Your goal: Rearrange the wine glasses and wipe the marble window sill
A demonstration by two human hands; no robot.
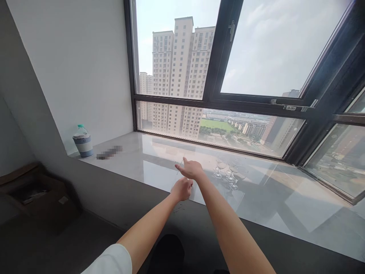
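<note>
My left hand (182,189) is closed in a fist above the front edge of the pale, glossy windowsill (156,173). A faint, thin, clear outline runs beside it up toward my right fingers; its kind is too faint to tell. Just above and beyond the left hand is my right hand (192,169), with thumb and index finger stretched apart and the other fingers hidden or curled. To the right of both hands, several clear stemmed glasses (234,185) stand grouped on the sill, their bowls hard to see against the reflections.
At the sill's left end stands a blue-and-white container (83,146) with a green-capped clear top. A pixelated dark item (109,152) lies beside it. The dark window frame (213,99) borders the sill behind. On the floor at left is an open brown box (34,194).
</note>
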